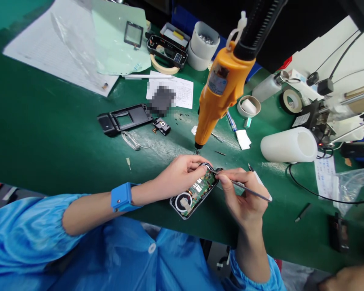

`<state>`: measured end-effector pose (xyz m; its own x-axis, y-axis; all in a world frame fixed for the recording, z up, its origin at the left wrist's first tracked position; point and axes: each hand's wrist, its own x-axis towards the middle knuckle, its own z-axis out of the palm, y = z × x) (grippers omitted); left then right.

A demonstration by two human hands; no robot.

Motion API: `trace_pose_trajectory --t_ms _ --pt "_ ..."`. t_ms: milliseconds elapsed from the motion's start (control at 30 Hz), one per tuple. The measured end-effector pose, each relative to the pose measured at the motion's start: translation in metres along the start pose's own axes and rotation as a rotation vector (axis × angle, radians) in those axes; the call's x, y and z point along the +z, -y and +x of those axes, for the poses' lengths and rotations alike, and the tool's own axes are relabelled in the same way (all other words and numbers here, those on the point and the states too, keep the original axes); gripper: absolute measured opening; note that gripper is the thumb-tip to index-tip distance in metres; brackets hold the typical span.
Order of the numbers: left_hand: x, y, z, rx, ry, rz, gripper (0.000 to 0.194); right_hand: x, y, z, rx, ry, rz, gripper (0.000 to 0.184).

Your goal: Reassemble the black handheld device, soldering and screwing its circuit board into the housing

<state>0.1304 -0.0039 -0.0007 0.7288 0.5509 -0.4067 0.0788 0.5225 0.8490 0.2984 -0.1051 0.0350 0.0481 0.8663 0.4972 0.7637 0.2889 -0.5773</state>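
A small open device (194, 194) with a green circuit board and a round white part lies at the near edge of the green mat. My left hand (178, 176), with a blue wrist strap, is closed on the device's upper edge and steadies it. My right hand (245, 198) pinches metal tweezers (245, 188) whose tips touch the board's top end. An orange electric screwdriver (221, 89) hangs just above and behind the hands, tip pointing down.
A black housing frame (124, 119) and a small black part (161, 126) lie farther back. White cups (204, 44), tape rolls (291, 101), a white cylinder (288, 145), papers (60, 52), cables and a bagged item (352, 186) crowd the back and right.
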Motion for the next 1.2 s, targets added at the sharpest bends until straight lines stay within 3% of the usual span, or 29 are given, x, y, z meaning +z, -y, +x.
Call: trace_pose_trajectory --t_ms 567,667,800,1033,1100,1133,1167,1200 --pt "-0.002 0.000 0.001 0.081 0.000 0.073 0.031 0.003 -0.004 -0.004 -0.026 -0.021 0.015 0.017" --pt "-0.002 -0.001 0.000 0.077 -0.004 0.085 0.035 0.004 -0.005 -0.007 -0.033 -0.129 0.056 0.013" --pt "-0.003 -0.005 -0.002 0.072 -0.001 0.092 0.039 0.007 -0.010 -0.005 -0.069 -0.364 0.071 0.003" --pt "-0.004 -0.013 -0.001 0.091 0.000 0.094 0.034 0.009 -0.012 0.005 -0.116 -0.675 0.038 0.025" --pt "-0.005 -0.016 -0.002 0.136 0.004 0.124 0.036 -0.004 -0.001 -0.004 -0.150 -0.623 0.131 0.034" --pt "-0.007 -0.018 -0.003 0.173 0.006 0.152 0.036 -0.014 0.005 -0.011 -0.112 -0.473 0.140 0.041" --pt "-0.009 -0.019 -0.004 0.215 0.004 0.192 0.037 -0.026 0.012 -0.019 -0.003 -0.214 0.084 0.041" --pt "-0.012 -0.021 -0.005 0.254 0.002 0.239 0.037 -0.040 0.017 -0.026 0.038 -0.112 0.059 0.035"
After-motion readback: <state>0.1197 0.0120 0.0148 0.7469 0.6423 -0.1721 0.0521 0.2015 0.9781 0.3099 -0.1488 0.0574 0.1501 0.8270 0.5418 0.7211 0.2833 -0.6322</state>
